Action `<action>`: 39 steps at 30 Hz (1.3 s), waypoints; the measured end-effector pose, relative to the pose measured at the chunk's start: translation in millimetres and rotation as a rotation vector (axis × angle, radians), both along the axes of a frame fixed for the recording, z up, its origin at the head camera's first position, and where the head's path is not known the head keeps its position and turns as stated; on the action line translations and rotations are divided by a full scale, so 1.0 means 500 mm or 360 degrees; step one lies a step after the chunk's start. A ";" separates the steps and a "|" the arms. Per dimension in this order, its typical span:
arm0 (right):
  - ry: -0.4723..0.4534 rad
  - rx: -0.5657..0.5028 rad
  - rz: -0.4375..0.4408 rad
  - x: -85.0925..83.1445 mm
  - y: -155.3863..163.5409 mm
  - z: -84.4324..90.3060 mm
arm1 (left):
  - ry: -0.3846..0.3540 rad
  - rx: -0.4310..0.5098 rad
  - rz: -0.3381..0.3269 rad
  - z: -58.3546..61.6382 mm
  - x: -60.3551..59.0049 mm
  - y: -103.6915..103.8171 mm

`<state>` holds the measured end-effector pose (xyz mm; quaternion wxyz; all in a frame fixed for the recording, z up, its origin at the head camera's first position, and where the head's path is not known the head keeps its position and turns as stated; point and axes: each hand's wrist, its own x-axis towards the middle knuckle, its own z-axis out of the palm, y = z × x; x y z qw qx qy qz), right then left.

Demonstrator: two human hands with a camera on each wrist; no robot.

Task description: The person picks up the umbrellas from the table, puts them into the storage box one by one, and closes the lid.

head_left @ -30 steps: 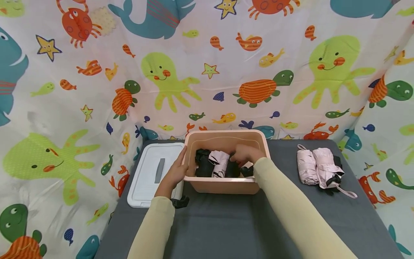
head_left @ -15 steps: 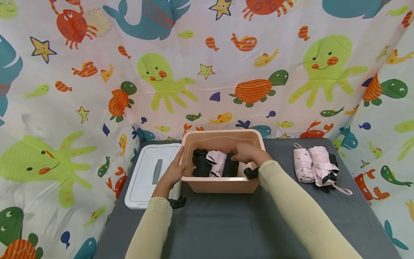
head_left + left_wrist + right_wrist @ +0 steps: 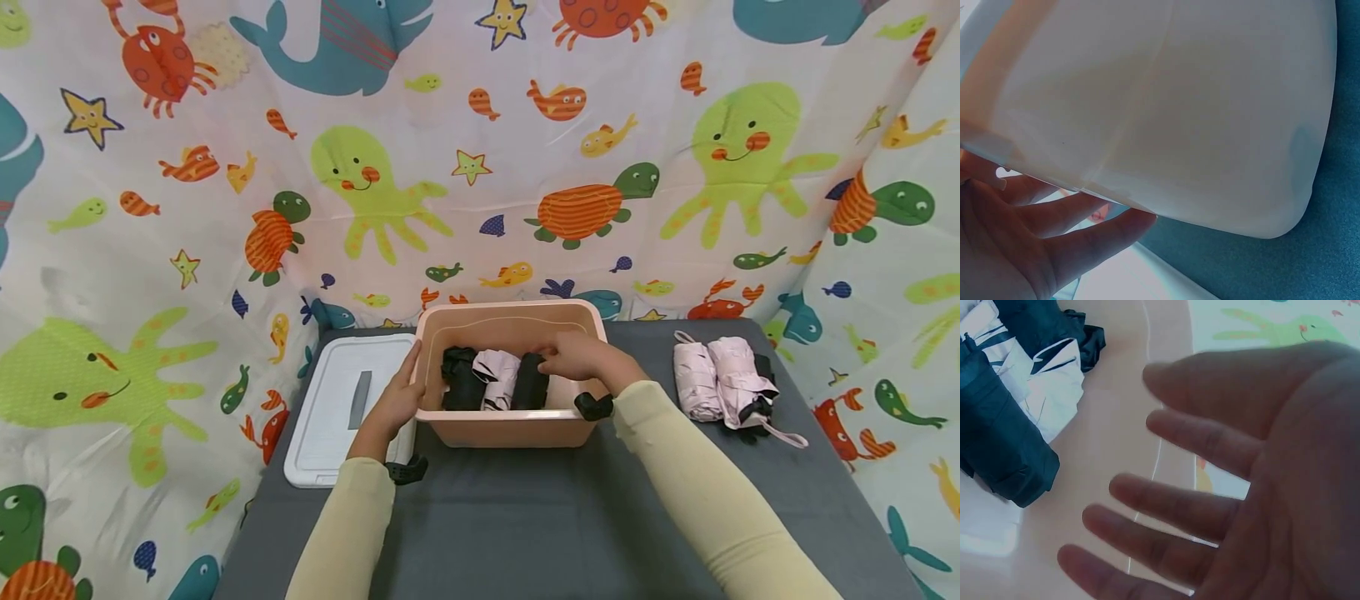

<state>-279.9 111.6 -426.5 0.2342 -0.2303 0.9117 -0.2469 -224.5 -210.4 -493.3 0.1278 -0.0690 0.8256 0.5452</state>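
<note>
A pink bin point(image 3: 510, 429) stands mid-surface, holding three folded umbrellas side by side: a black one point(image 3: 457, 389), a pale pink one point(image 3: 497, 379) and another black one point(image 3: 530, 382). The left hand point(image 3: 393, 404) rests flat, fingers straight, against the bin's left wall. The right hand point(image 3: 577, 357) hovers inside with fingers spread, gripping nothing. A white lid point(image 3: 341, 408) lies just left; more folded umbrellas point(image 3: 723, 383) lie right. Grey surface point(image 3: 525, 517) is bare in front.
</note>
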 end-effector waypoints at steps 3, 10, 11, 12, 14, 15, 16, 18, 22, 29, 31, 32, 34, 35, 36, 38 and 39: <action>0.0013 -0.0068 0.0015 0.004 0.006 0.001 | -0.0007 0.0008 0.0014 0.000 0.001 -0.001; 0.0066 -0.0225 0.0054 0.020 0.025 0.012 | -0.0003 0.0018 0.0012 -0.003 0.001 -0.001; 0.0073 -0.0237 0.0052 0.022 0.028 0.013 | -0.0002 0.0019 0.0012 -0.004 0.001 -0.001; 0.0077 -0.0243 0.0043 0.025 0.031 0.014 | -0.0001 0.0021 0.0011 -0.005 0.001 -0.001; 0.0086 -0.0239 0.0014 0.031 0.037 0.019 | 0.0003 0.0020 0.0004 -0.006 0.001 -0.001; 0.0099 -0.0229 -0.0001 0.035 0.041 0.021 | 0.0002 0.0020 0.0001 -0.006 0.000 0.000; 0.0109 -0.0215 -0.0021 0.038 0.044 0.022 | -0.0002 0.0021 -0.0001 -0.005 0.000 0.000; 0.0121 -0.0181 -0.0072 0.043 0.049 0.025 | -0.0006 0.0017 -0.0010 -0.003 0.001 0.000; 0.0163 -0.0149 -0.0144 0.046 0.062 0.023 | 0.0003 0.0005 -0.0026 0.003 0.002 -0.001; 0.0197 -0.0194 -0.0191 0.050 0.088 0.018 | 0.0012 0.0023 -0.0063 0.021 0.009 0.002; 0.0198 -0.0207 -0.0201 0.052 0.097 0.017 | 0.0013 0.0025 -0.0068 0.019 0.007 0.002; 0.0198 -0.0214 -0.0207 0.053 0.101 0.017 | 0.0015 0.0029 -0.0067 0.018 0.006 0.002; 0.0204 -0.0236 -0.0209 0.057 0.110 0.015 | 0.0022 0.0024 -0.0060 0.016 0.006 0.002; 0.0214 -0.0251 -0.0208 0.059 0.114 0.014 | 0.0036 0.0025 -0.0054 0.013 0.007 0.002; 0.0220 -0.0270 -0.0210 0.060 0.119 0.014 | 0.0043 0.0027 -0.0046 0.002 0.003 -0.001; 0.0233 -0.0294 -0.0220 0.063 0.127 0.014 | 0.0050 0.0016 -0.0041 0.003 0.004 -0.001; 0.0245 -0.0305 -0.0220 0.065 0.130 0.015 | 0.0050 0.0012 -0.0040 0.004 0.004 -0.001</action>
